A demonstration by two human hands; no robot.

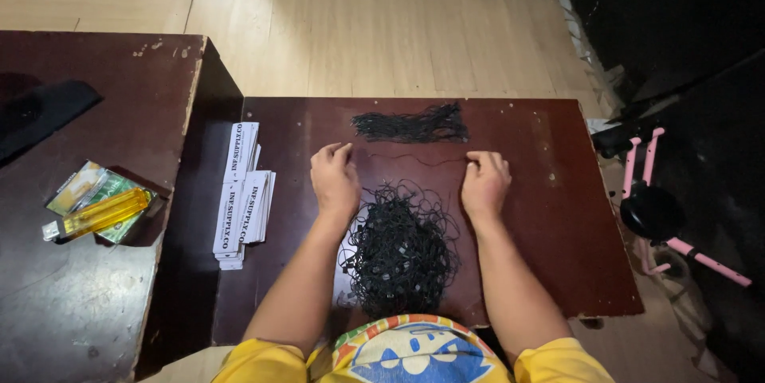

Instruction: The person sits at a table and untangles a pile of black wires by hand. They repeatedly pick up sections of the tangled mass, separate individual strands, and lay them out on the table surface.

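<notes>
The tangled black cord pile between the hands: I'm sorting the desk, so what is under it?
The tangled black cord pile lies on the dark red-brown table, whose bare top shows all around it. Small pale tags show among the loops. Anything beneath the dense middle is covered.

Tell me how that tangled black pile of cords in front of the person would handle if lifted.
The tangled pile of black cords looks floppy: thin loops sprawl loosely at its edges. Probably light for its bulk, since gaps show through the mass. It would likely snag and lift in clumps, as strands cross everywhere, unlike the straightened bundle farther back.
</notes>
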